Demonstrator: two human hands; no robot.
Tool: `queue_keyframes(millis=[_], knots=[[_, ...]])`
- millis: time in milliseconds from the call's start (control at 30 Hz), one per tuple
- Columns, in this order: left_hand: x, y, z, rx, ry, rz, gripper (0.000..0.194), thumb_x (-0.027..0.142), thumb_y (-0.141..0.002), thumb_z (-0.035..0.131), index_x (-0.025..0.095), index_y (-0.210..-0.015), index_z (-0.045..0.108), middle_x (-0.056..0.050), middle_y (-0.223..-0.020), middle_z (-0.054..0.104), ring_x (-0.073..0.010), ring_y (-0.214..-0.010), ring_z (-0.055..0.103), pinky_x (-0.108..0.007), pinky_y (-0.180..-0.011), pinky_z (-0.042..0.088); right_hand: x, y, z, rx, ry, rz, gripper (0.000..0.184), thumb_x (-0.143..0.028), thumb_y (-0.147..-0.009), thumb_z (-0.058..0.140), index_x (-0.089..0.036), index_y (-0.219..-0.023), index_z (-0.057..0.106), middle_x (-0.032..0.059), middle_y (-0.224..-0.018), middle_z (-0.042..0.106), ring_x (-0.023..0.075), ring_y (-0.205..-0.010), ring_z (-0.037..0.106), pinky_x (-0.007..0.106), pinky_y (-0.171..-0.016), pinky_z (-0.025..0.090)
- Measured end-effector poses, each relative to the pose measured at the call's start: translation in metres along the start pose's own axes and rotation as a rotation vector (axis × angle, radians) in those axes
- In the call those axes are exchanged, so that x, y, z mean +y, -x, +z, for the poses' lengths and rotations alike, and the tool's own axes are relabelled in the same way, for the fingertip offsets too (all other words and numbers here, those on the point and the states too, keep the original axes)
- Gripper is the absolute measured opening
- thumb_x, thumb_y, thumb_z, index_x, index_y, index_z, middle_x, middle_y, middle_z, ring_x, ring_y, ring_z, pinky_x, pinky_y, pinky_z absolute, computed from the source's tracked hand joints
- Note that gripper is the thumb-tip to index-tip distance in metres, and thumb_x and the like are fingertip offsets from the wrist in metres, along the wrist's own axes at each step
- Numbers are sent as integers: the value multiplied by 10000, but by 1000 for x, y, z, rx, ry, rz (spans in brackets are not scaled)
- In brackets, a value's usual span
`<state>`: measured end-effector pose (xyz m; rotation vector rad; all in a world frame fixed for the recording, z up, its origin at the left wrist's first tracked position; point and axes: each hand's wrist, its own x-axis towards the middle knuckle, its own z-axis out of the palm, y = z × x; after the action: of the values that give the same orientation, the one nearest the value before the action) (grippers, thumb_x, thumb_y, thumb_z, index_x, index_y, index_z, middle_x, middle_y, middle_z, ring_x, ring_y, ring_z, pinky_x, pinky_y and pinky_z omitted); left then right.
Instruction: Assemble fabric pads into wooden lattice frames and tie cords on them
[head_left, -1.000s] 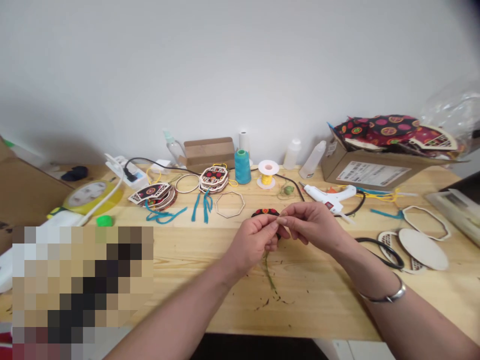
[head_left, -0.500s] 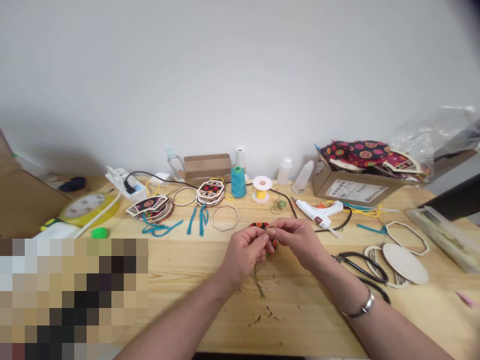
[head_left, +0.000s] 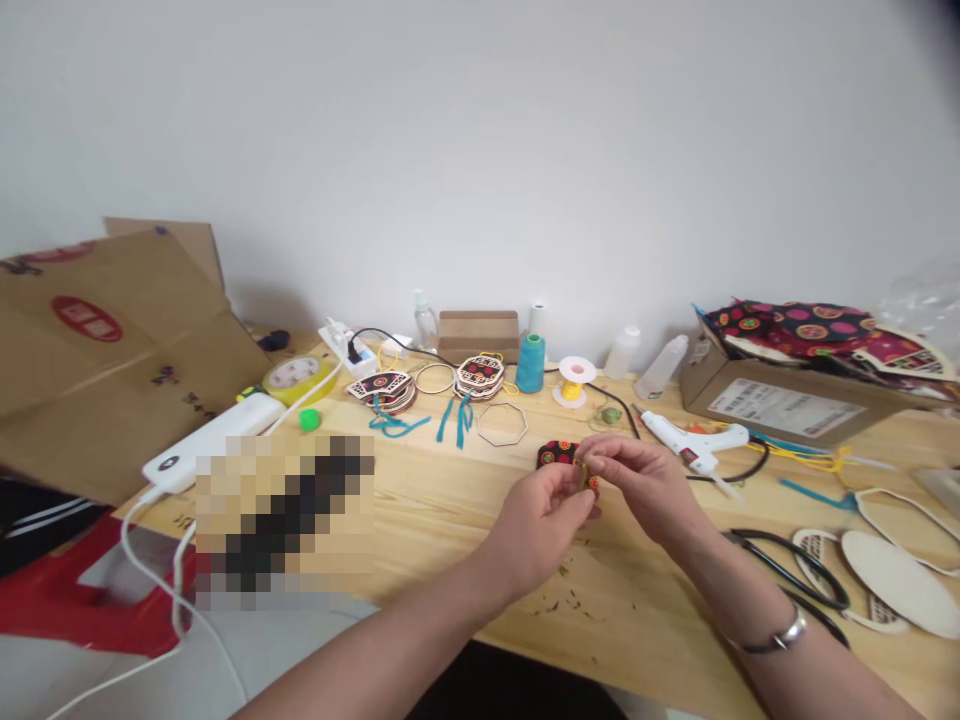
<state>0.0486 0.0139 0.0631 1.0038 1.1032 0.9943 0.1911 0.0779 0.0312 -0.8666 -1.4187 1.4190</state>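
My left hand [head_left: 541, 522] is closed around a small black fabric piece [head_left: 557, 453] with red, orange and green round patterns. Part of the piece sticks out beyond the fingers, and the rest is hidden in the hand. My right hand [head_left: 637, 478] meets it from the right, thumb and fingers pinched together at the fabric's edge. A thin greenish strip shows between the two hands; what exactly the right fingertips grip is too small to tell. Dark scraps [head_left: 562, 605] lie on the wooden table [head_left: 435, 500] below the hands.
Beyond the hands stand a teal thread cone [head_left: 530, 364], a yellow thread spool [head_left: 576, 383] and a white glue gun [head_left: 694, 440]. Black-handled scissors [head_left: 795, 565] lie right, near a wooden oval [head_left: 896, 580]. A carton of fabric [head_left: 780, 405] stands back right, a power strip [head_left: 214, 445] left.
The view has swung left, bringing the big carton and power strip into sight. My hands stay together at the fabric piece; the green cord that hung below them no longer shows there.
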Motion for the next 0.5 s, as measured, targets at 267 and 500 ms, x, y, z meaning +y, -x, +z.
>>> queue_keyframes(millis=[267, 500], knots=[[-18, 44, -25, 212, -117, 155, 284, 269, -826, 578, 173, -1093, 570, -96, -1129, 637, -190, -1063, 581, -329, -974, 413, -8, 9, 2, -215, -87, -38, 118, -294, -743, 709, -216, -655, 695, 48, -970, 651, 186, -948, 587, 346, -861, 469], [-67, 119, -98, 834, -510, 452, 221, 321, -799, 601, 233, -1000, 567, -31, -1003, 565, -188, -940, 533, -291, -839, 422, -10, 13, 4, -280, -119, -15, 109, -281, -734, 718, -213, -653, 690, 55, -952, 638, 191, -919, 587, 364, -833, 480]])
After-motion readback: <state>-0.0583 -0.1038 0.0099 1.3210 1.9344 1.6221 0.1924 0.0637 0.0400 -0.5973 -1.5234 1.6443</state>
